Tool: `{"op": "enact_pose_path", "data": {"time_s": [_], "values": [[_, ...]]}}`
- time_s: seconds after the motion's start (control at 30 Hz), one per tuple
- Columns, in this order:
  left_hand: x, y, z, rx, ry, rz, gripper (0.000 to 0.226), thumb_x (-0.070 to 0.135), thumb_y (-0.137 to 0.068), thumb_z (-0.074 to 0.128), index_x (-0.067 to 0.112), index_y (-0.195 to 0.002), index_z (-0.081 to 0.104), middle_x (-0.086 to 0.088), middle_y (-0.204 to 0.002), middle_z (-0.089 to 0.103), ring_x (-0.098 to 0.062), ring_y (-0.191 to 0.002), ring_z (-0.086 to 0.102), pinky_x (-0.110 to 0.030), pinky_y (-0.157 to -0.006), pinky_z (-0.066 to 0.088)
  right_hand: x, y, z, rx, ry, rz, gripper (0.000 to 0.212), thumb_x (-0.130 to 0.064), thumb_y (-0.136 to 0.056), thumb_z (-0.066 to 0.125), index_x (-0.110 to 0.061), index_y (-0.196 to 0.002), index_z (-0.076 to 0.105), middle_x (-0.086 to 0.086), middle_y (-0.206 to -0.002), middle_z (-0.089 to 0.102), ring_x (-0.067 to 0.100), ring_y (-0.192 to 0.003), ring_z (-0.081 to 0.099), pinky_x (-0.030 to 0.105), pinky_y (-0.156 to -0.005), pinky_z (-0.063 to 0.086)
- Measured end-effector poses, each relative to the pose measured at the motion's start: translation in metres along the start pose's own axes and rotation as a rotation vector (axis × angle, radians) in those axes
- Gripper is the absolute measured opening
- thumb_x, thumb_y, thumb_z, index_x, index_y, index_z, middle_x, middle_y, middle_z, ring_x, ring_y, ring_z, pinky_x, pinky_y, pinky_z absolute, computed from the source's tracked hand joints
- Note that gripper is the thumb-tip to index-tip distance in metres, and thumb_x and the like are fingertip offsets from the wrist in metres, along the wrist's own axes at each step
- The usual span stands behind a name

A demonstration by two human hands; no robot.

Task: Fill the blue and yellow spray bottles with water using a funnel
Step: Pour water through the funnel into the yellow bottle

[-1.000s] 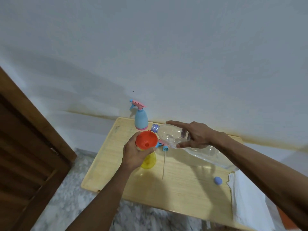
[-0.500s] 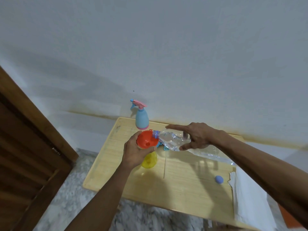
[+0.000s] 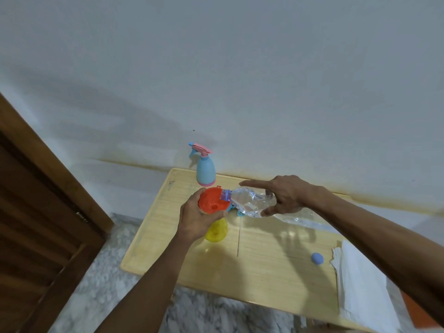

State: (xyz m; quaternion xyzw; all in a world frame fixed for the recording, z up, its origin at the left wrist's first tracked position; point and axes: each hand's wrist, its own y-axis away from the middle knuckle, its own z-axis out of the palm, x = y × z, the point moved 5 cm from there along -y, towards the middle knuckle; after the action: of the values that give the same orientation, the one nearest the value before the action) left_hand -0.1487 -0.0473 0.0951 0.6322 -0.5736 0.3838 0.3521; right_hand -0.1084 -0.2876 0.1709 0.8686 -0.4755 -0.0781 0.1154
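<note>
1. A head-worn camera looks down at a pale wooden table (image 3: 264,267) set against a white wall.
2. The left hand (image 3: 197,219) is wrapped around an orange funnel (image 3: 212,200), steadying it over the yellow spray bottle (image 3: 216,230), which stands on the table directly beneath.
3. The right hand (image 3: 286,194) grasps a clear plastic water bottle (image 3: 249,200) around its upper body, forefinger stretched along the top.
4. The relation that matters: the water bottle lies nearly level, its long axis running right to left, with its mouth over the funnel's right rim. Pouring seems to need only more downward tilt at that end (whether water is flowing cannot be told).
5. The blue spray bottle (image 3: 205,170) stands upright at the table's far edge, behind the funnel, with its pink trigger head on.
6. A small blue cap (image 3: 317,258) lies near the right, just beside a folded white cloth (image 3: 360,284).
</note>
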Motion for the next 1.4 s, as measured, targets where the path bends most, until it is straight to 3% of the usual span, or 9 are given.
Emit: {"op": "enact_pose_path", "data": {"time_s": [0.5, 0.77, 0.87, 1.0, 1.13, 1.27, 1.4], "values": [[-0.004, -0.004, 0.000, -0.011, -0.014, -0.018, 0.096, 0.049, -0.060, 0.091, 0.024, -0.141, 0.047, 0.006, -0.123, 0.060, -0.015, -0.112, 0.058, -0.031, -0.093, 0.053, 0.002, 0.000, -0.001, -0.011, 0.033, -0.007, 0.092, -0.063, -0.083, 0.067, -0.064, -0.149, 0.003, -0.006, -0.117, 0.069, 0.025, -0.108, 0.063, 0.036, -0.082, 0.050], [0.003, -0.001, -0.002, -0.014, 0.021, -0.003, 0.083, 0.041, -0.062, 0.093, 0.028, -0.133, 0.052, 0.013, -0.109, 0.061, -0.005, -0.098, 0.059, -0.008, -0.073, 0.043, 0.004, 0.002, 0.005, 0.008, 0.001, -0.004, 0.092, -0.064, -0.082, 0.067, -0.067, -0.147, 0.002, -0.006, -0.115, 0.069, 0.025, -0.103, 0.065, 0.035, -0.080, 0.049], [0.002, -0.001, -0.002, -0.016, 0.017, 0.002, 0.081, 0.042, -0.061, 0.093, 0.030, -0.131, 0.053, 0.011, -0.111, 0.063, -0.007, -0.100, 0.061, -0.006, -0.071, 0.042, 0.004, 0.005, 0.007, 0.038, -0.060, 0.010, 0.093, -0.065, -0.083, 0.067, -0.067, -0.147, 0.001, -0.005, -0.117, 0.068, 0.020, -0.090, 0.061, 0.033, -0.079, 0.049], [-0.001, -0.002, -0.001, -0.017, 0.009, -0.001, 0.088, 0.042, -0.060, 0.093, 0.027, -0.136, 0.051, 0.008, -0.117, 0.063, -0.012, -0.106, 0.060, -0.016, -0.079, 0.047, 0.002, 0.013, 0.012, 0.157, -0.243, 0.017, 0.094, -0.068, -0.080, 0.069, -0.069, -0.146, 0.002, -0.005, -0.116, 0.070, 0.017, -0.091, 0.065, 0.031, -0.080, 0.050], [-0.002, -0.002, -0.002, 0.003, -0.010, 0.008, 0.085, 0.039, -0.060, 0.094, 0.027, -0.134, 0.053, 0.008, -0.116, 0.063, -0.012, -0.106, 0.059, -0.011, -0.076, 0.042, -0.005, 0.024, 0.018, 0.315, -0.487, 0.027, 0.095, -0.066, -0.078, 0.074, -0.071, -0.145, 0.007, -0.010, -0.107, 0.070, 0.007, -0.089, 0.069, 0.035, -0.085, 0.056], [-0.006, -0.004, -0.001, -0.009, 0.005, -0.018, 0.091, 0.040, -0.059, 0.094, 0.025, -0.138, 0.051, 0.006, -0.120, 0.062, -0.015, -0.110, 0.058, -0.022, -0.086, 0.044, -0.007, 0.040, 0.030, 0.519, -0.686, 0.102, 0.097, -0.060, -0.075, 0.080, -0.065, -0.148, 0.017, -0.014, -0.102, 0.067, 0.003, -0.086, 0.070, 0.033, -0.080, 0.058], [-0.004, -0.002, 0.000, -0.015, 0.004, -0.011, 0.090, 0.041, -0.059, 0.094, 0.024, -0.137, 0.052, 0.006, -0.118, 0.062, -0.015, -0.108, 0.058, -0.020, -0.081, 0.043, -0.005, 0.060, 0.043, 0.758, -0.867, 0.208, 0.098, -0.049, -0.074, 0.085, -0.061, -0.149, 0.022, -0.007, -0.103, 0.068, 0.005, -0.088, 0.071, 0.030, -0.083, 0.057]]}}
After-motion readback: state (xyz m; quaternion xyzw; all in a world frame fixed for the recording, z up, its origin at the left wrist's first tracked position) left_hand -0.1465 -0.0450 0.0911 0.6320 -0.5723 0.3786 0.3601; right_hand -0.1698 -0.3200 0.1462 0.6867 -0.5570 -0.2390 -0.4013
